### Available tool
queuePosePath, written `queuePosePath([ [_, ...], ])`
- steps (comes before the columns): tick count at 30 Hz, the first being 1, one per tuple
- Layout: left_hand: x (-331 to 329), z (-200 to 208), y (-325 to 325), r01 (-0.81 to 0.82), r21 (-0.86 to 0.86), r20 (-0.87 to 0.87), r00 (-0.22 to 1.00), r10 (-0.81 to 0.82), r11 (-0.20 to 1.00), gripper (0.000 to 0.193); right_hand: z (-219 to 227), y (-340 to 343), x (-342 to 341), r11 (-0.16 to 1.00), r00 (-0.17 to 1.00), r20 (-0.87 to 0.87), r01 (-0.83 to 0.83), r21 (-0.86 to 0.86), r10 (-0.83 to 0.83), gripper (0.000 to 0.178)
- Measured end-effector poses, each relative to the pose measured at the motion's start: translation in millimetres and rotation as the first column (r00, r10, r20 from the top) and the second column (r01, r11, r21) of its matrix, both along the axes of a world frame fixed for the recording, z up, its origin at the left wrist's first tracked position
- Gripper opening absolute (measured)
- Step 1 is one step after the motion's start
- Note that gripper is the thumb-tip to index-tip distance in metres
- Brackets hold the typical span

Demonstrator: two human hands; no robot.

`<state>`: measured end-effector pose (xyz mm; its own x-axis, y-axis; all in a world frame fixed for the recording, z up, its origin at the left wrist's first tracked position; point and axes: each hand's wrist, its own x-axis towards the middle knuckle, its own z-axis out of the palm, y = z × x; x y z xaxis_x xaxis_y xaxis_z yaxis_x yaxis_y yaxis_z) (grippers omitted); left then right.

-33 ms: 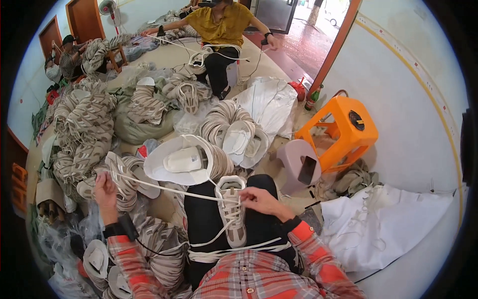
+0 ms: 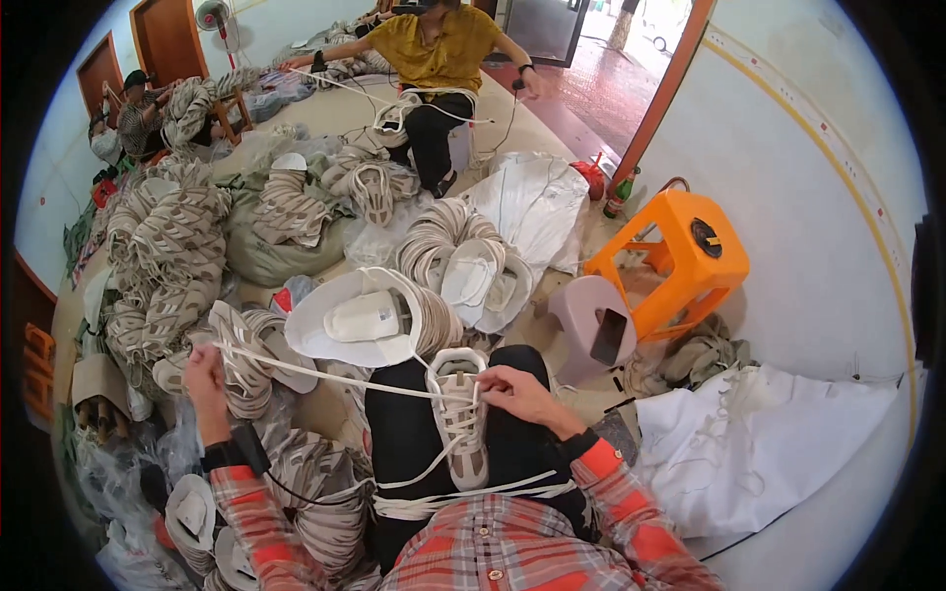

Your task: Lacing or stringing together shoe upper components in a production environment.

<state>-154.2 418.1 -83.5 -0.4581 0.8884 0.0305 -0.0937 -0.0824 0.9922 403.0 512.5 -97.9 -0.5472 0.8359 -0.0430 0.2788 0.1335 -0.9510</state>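
A beige and white shoe upper [image 2: 465,465], partly laced, lies upright on my lap between my thighs. My left hand [image 2: 206,392] is closed on one end of a cream shoelace [image 2: 325,375], off to the left of the shoe. That lace runs taut across to the upper eyelets. Beside those eyelets, my right hand [image 2: 519,396] pinches the shoe upper's right edge; its fingertips partly hide what lies between them. A bundle of loose cream laces [image 2: 424,508] lies across my waist and thighs.
Stacked shoe uppers [image 2: 177,231] pile up on the left and ahead. To the right stand an orange stool [image 2: 675,222] and a mauve stool [image 2: 581,320] bearing a phone [image 2: 609,335]. White sacking [image 2: 759,443] lies by the wall. A co-worker [image 2: 434,49] sits ahead handling laces.
My left hand has shifted slightly down and left with the lace. My right hand stays at the shoe's edge. The co-worker's hand on the right has moved a little.
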Motion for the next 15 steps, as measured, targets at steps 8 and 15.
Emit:
queuePosePath([
  [8, 293, -16, 42, 0.349, -0.065, -0.899, 0.387, -0.207, 0.935, 0.031, -13, 5, 7, 0.998, 0.99, 0.134, 0.042, -0.036, -0.037, 0.029],
  [15, 327, -30, 63, 0.556, -0.152, -0.977, 0.042, -0.21, 0.817, 0.019, -22, 15, 5, 0.994, 0.953, 0.301, -0.001, 0.113, -0.033, 0.028],
])
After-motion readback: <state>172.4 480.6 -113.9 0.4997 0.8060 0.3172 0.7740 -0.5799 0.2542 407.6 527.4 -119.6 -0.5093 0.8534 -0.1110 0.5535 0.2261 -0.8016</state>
